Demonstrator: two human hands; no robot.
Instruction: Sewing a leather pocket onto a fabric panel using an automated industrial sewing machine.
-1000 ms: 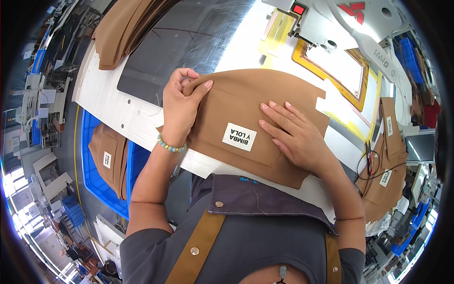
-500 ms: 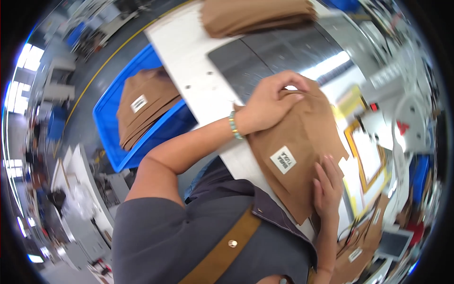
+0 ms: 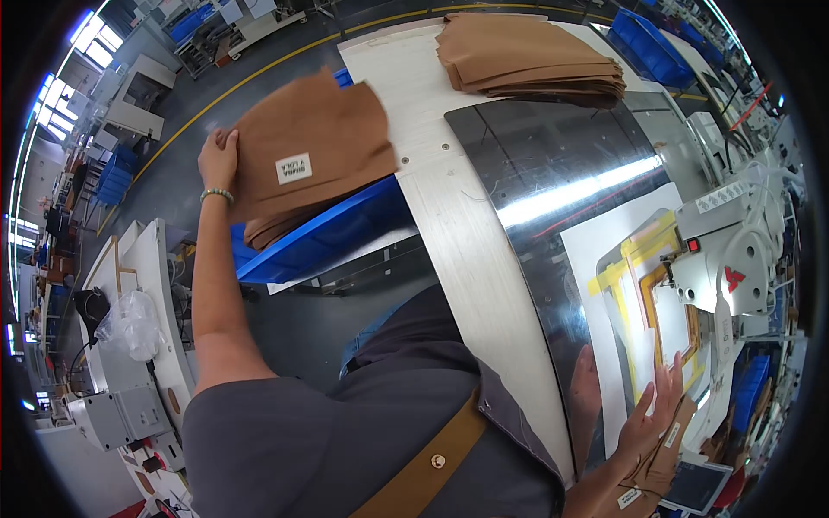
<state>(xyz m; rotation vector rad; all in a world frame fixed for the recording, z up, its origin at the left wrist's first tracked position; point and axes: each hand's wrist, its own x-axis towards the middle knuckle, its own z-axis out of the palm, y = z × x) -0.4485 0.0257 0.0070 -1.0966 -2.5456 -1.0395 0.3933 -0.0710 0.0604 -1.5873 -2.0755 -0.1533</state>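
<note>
At the left, my left hand (image 3: 219,160) is closed on the edge of a brown fabric piece (image 3: 332,121) with a white label. It hangs over the blue bin (image 3: 341,224), covering most of the similar brown pieces (image 3: 275,229) in there. My right hand (image 3: 656,419) is open, fingers stretched, near the lower end of a yellow-edged frame (image 3: 646,302) under the machine head (image 3: 721,268). Nothing shows in its grasp. The shiny dark plate (image 3: 484,142) beside it mirrors the hand. More labelled brown pieces (image 3: 669,466) lie by my right wrist, partly hidden.
A stack of brown fabric pieces (image 3: 527,56) lies on the far end of the white table (image 3: 466,233). Behind it stands another blue bin (image 3: 648,47). A white side table (image 3: 168,302) with a clear plastic bag (image 3: 136,328) is at the left.
My left hand has carried the labelled brown piece leftward from the plate to above the blue bin. My right hand has left that piece and moved right, toward the frame.
</note>
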